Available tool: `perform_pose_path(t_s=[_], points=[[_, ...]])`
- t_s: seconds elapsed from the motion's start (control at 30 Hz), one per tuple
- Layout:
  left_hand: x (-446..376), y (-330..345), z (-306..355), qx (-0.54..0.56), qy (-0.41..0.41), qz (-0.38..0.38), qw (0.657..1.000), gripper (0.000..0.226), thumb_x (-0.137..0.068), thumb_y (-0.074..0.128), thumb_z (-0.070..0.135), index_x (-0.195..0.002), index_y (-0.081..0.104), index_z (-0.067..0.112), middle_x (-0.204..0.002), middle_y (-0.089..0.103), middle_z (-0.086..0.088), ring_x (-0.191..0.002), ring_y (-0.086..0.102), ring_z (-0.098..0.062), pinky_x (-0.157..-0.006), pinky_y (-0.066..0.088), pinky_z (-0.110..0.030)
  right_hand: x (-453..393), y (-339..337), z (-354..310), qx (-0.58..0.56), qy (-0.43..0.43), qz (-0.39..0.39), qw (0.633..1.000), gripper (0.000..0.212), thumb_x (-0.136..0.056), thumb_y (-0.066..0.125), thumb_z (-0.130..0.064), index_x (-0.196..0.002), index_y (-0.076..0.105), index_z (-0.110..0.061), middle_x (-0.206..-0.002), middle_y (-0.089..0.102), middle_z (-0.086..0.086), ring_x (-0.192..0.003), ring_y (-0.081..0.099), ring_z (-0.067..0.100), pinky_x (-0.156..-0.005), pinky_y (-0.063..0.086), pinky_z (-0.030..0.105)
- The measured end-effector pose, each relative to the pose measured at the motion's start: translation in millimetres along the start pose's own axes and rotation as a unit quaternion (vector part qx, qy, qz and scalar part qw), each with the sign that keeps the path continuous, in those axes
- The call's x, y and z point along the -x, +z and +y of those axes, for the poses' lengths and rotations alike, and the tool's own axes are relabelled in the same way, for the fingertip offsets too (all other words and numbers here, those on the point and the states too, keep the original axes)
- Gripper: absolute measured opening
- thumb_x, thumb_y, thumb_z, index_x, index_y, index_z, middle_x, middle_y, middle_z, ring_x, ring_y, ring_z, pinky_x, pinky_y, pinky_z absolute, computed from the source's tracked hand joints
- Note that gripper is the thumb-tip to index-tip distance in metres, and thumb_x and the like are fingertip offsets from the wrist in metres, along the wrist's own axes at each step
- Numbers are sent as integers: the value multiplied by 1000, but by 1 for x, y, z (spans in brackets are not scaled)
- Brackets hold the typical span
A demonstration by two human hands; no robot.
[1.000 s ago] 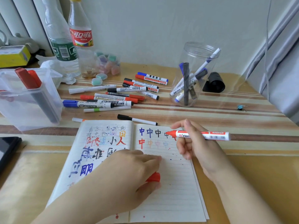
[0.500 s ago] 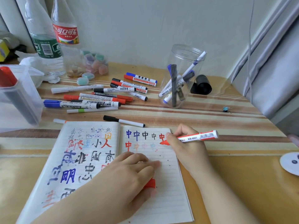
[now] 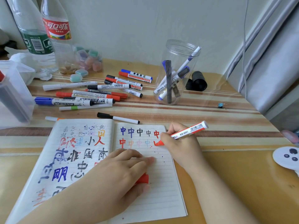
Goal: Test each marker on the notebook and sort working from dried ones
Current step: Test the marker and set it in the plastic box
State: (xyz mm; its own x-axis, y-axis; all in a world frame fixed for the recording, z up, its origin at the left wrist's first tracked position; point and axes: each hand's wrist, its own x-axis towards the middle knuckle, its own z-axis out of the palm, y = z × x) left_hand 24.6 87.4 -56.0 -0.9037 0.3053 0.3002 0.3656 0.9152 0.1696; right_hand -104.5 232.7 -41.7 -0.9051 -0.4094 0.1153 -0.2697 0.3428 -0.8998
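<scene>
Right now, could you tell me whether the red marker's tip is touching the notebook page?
Touching. The head view shows the red marker, gripped by the right hand, with its tip on the notebook page at a fresh red stroke.

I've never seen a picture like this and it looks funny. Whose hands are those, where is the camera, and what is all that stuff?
The camera sits on a person's head and looks down, so you see their own two hands. The right hand holds a red marker and is writing with it on the right page of an open notebook. The left hand rests on the page and holds the red cap. Behind the notebook lie many capped markers on the table. A clear jar holds a few more. Two bottles stand at the back left.
</scene>
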Motion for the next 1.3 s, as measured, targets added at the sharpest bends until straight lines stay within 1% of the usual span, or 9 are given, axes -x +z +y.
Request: perform_pose_path(t_s=[0.13,0.33,0.5,0.63,0.73,0.87,0.93,1.0,1.3], points=[[-1,-1,0,1,-4,-1,1000,47,-86,40,48,-118,59,20,-104,64,18,-99,55,-8,-86,35,-23,0,-1,-2,2,-25,37,999,32,-84,60,-4,-60,39,-3,-41,37,-11,-40,44,-2,-42,27,12],[0,-2,1,6,-3,-1,1000,48,-87,37,48,-118,60,19,-105,64,17,-99,56,-9,-86,36,-24,0,2,0,18,-24,20,999,36,-85,61,-4,-58,38,-10,-39,40,-13,-43,53,-6,-40,26,13],[0,-2,0,13,-7,-2,1000,47,-87,37,48,-116,61,19,-106,64,17,-99,55,-8,-86,36,-24,-3,-1,6,28,-29,71,997,34,-78,60,-3,-54,37,-12,-43,38,-7,-66,64,31,-43,28,20],[0,-3,0,15,-6,-3,1000,47,-88,37,49,-117,60,19,-105,64,17,-99,56,-8,-86,35,-24,-1,-3,3,14,-28,55,998,30,-79,58,0,-58,38,-3,-48,40,8,-45,54,-2,-41,28,12],[0,-3,0,12,-7,-2,1000,48,-88,37,49,-117,61,19,-104,64,17,-99,56,-9,-86,35,-23,0,-1,4,6,-27,33,999,33,-80,61,0,-56,38,-7,-42,34,-10,-38,42,1,-40,27,9],[0,-2,0,13,-5,-2,1000,48,-88,37,49,-117,61,19,-105,64,16,-99,57,-10,-86,36,-24,0,0,5,22,-31,34,999,34,-79,63,-5,-56,40,-10,-45,44,1,-51,55,18,-42,29,13],[0,-2,0,14,-6,-4,1000,48,-88,36,49,-116,61,19,-106,64,17,-100,57,-9,-86,36,-23,-1,-2,4,27,-37,52,998,31,-78,61,-4,-57,39,-8,-49,44,9,-46,40,12,-41,26,15],[1,-3,0,19,-9,-5,1000,47,-87,38,49,-117,59,20,-107,64,18,-101,56,-8,-87,35,-23,-1,-3,4,24,-41,58,997,32,-79,60,-3,-57,37,-9,-44,38,-6,-42,33,5,-41,24,16],[1,-5,0,26,-11,-19,999,46,-86,39,49,-116,61,21,-107,63,19,-101,58,-8,-88,35,-24,-2,-1,6,46,-28,39,998,34,-80,64,-7,-57,39,-11,-46,40,-7,-45,45,10,-43,27,16]])
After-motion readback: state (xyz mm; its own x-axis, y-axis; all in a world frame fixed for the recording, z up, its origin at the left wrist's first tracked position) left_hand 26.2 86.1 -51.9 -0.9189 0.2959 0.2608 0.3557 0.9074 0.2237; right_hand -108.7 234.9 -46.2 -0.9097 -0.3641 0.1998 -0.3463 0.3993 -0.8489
